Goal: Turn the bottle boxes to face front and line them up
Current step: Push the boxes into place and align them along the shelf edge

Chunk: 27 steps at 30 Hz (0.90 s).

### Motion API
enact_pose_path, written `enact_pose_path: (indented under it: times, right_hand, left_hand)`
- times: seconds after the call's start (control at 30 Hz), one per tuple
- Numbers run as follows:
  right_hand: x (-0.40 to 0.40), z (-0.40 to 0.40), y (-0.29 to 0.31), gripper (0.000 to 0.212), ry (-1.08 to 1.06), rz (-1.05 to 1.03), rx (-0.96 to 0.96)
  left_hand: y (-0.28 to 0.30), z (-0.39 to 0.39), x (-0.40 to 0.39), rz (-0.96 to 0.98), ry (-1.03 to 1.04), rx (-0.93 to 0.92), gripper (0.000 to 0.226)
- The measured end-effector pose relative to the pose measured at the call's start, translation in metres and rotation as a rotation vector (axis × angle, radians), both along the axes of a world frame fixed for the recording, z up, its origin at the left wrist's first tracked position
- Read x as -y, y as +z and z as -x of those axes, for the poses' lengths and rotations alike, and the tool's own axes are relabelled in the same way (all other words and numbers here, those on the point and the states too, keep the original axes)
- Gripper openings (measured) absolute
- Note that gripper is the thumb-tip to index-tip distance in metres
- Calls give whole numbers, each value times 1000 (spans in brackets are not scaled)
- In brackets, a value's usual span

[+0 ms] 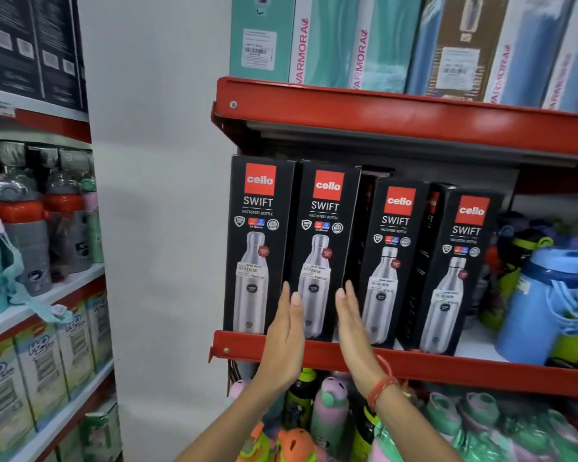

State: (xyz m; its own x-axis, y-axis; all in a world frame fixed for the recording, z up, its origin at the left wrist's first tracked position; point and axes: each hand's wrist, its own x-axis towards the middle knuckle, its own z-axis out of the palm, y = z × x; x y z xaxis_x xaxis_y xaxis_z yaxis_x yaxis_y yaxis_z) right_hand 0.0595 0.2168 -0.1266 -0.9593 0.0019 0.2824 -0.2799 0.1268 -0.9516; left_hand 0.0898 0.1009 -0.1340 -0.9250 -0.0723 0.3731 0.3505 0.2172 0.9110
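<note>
Several black Cello Swift bottle boxes stand upright on a red shelf (414, 363), fronts toward me. The leftmost box (259, 228) and the second box (324, 235) stand side by side at the shelf's front edge. The third box (392, 261) and fourth box (454, 275) sit a little further back, with dark box sides showing between them. My left hand (286, 338) and my right hand (351, 331) are flat, palms facing each other, on either side of the second box's lower part. Fingers are straight and hold nothing.
Loose coloured bottles (541, 295) crowd the shelf right of the boxes. Teal and blue Varmora boxes (357, 41) fill the shelf above. Small bottles (331, 411) sit on the shelf below. A white wall (161, 195) separates this rack from another rack (37, 228) on the left.
</note>
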Motion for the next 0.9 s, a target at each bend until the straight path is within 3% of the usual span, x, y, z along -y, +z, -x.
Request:
enact_pose_path:
  times: [0.13, 0.37, 0.63, 0.7, 0.8, 0.9]
  right_hand:
    - [-4, 0, 2, 64, 63, -67, 35]
    - [-18, -10, 2, 61, 84, -141, 47]
    - [-30, -13, 0, 67, 139, -212, 6]
    - [-36, -15, -1, 70, 100, -175, -33]
    - [-53, -20, -5, 55, -203, -65, -145]
    - [-77, -19, -12, 43, -406, -41, -154]
  left_hand:
    - [-1, 2, -4, -43, 66, 89, 87]
    - [-2, -3, 14, -185, 115, 148, 124]
    - [7, -12, 11, -187, 112, 187, 123]
    - [6, -12, 9, -169, 177, 113, 115]
    - [3, -20, -7, -111, 364, -190, 83]
    - [4, -23, -38, -48, 283, -284, 52]
